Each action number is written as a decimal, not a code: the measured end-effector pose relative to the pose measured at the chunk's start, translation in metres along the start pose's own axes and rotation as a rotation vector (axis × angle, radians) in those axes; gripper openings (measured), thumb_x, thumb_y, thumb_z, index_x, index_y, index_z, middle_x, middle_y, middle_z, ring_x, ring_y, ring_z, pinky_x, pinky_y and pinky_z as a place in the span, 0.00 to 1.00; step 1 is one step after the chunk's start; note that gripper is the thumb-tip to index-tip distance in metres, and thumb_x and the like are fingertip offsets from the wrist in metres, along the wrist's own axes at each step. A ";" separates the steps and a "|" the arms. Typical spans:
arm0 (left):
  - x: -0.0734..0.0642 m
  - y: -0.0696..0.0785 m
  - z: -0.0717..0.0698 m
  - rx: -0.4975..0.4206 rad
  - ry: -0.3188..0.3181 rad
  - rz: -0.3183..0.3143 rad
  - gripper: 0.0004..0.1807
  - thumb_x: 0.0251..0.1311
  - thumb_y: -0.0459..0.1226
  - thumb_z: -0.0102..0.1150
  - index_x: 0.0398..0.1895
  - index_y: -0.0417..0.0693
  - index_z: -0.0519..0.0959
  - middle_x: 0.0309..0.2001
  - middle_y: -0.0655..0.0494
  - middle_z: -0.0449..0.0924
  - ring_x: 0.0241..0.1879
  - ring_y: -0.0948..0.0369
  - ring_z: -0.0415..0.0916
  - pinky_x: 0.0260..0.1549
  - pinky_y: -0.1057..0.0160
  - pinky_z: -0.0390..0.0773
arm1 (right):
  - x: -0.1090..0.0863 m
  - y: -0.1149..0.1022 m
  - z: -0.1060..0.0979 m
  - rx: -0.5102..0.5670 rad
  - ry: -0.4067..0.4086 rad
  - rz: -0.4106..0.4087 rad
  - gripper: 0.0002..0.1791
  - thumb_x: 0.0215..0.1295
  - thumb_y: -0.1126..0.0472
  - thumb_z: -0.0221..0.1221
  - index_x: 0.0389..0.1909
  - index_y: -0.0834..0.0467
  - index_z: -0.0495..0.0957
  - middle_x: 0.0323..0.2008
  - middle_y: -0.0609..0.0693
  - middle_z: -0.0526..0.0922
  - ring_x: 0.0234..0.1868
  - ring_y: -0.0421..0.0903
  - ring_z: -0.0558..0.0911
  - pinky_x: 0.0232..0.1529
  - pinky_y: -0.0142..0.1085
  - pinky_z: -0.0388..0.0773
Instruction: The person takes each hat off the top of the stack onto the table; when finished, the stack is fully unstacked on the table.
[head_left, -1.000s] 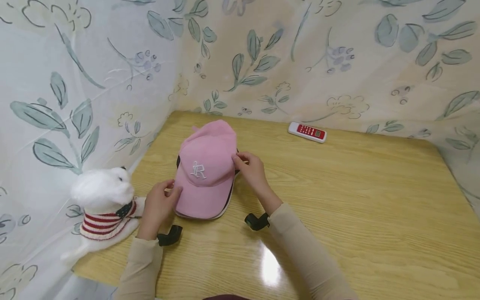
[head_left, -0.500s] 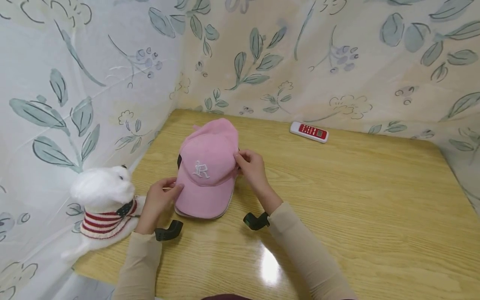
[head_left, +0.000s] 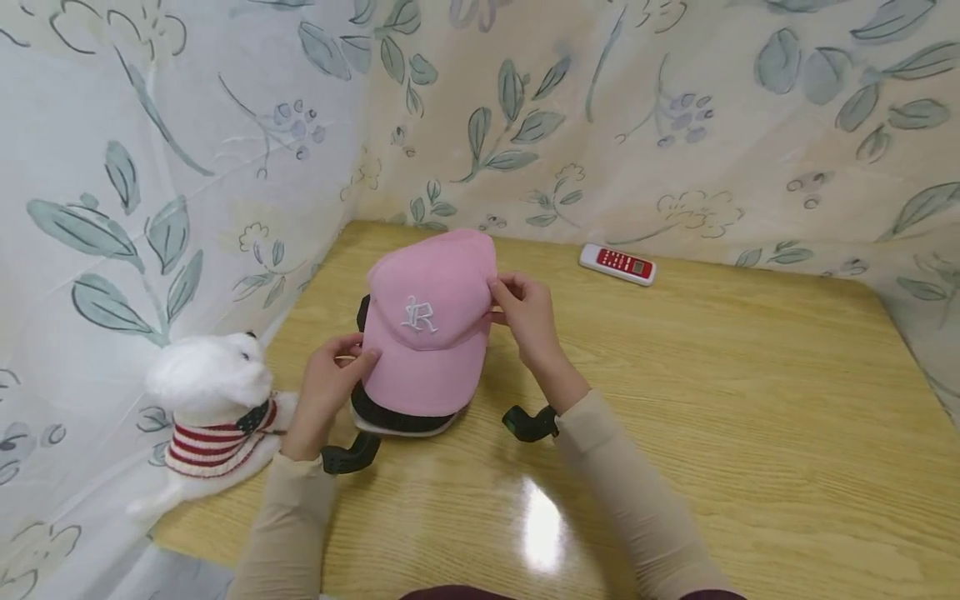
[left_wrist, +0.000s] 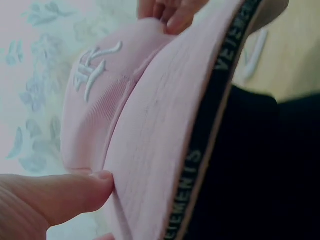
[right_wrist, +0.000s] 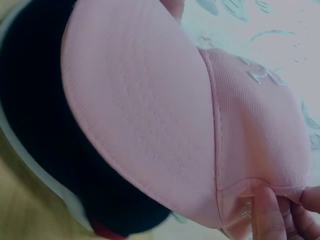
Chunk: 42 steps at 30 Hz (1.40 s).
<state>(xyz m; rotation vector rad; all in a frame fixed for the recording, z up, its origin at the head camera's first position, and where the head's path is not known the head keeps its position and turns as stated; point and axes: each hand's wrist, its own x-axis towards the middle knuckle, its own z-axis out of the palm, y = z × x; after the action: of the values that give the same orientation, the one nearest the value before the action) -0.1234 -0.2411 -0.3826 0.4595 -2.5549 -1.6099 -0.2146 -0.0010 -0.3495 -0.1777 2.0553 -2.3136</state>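
Observation:
A pink baseball cap with a white embroidered R is held between both hands. My left hand pinches the left side of its brim, thumb on top. On the other side my right hand pinches the crown low down, near the brim's end. Below it lies a black cap, its brim showing past the pink one, with a white brim edge under that. In the left wrist view, a black lettered band runs along the pink brim's edge. The lower caps' crowns are mostly hidden.
A white plush dog in a striped sweater sits at the table's left edge. Toward the back lies a white and red remote control on the wooden table. Floral cloth hangs behind and at the left.
Both hands have shifted the pink cap up and to the right. The black brim beneath it now shows clearly, while the lower caps stay in place.

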 end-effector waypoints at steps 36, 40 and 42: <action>-0.051 0.071 0.260 -0.108 -0.347 0.145 0.22 0.51 0.41 0.64 0.48 0.42 0.72 0.32 0.57 0.75 0.31 0.65 0.71 0.28 0.69 0.72 | -0.072 -0.024 -0.266 -0.055 0.265 0.016 0.05 0.62 0.60 0.58 0.34 0.57 0.78 0.33 0.47 0.76 0.30 0.36 0.80 0.28 0.29 0.78; -0.053 0.070 0.270 -0.045 -0.372 0.154 0.21 0.51 0.41 0.64 0.46 0.42 0.73 0.29 0.58 0.76 0.29 0.66 0.71 0.27 0.69 0.72 | -0.078 -0.015 -0.277 -0.068 0.287 0.056 0.06 0.62 0.58 0.57 0.35 0.57 0.77 0.33 0.46 0.76 0.29 0.35 0.80 0.27 0.29 0.78; -0.054 0.070 0.275 -0.005 -0.387 0.153 0.20 0.51 0.42 0.63 0.46 0.43 0.73 0.28 0.59 0.75 0.28 0.66 0.71 0.27 0.69 0.71 | -0.080 -0.013 -0.281 -0.089 0.308 0.071 0.07 0.62 0.58 0.57 0.36 0.58 0.76 0.32 0.45 0.76 0.29 0.35 0.79 0.27 0.29 0.78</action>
<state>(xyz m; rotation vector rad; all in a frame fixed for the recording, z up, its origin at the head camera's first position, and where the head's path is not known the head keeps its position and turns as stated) -0.1499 0.0412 -0.4364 -0.0591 -2.7642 -1.7953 -0.1662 0.2863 -0.3736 0.2627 2.2582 -2.3311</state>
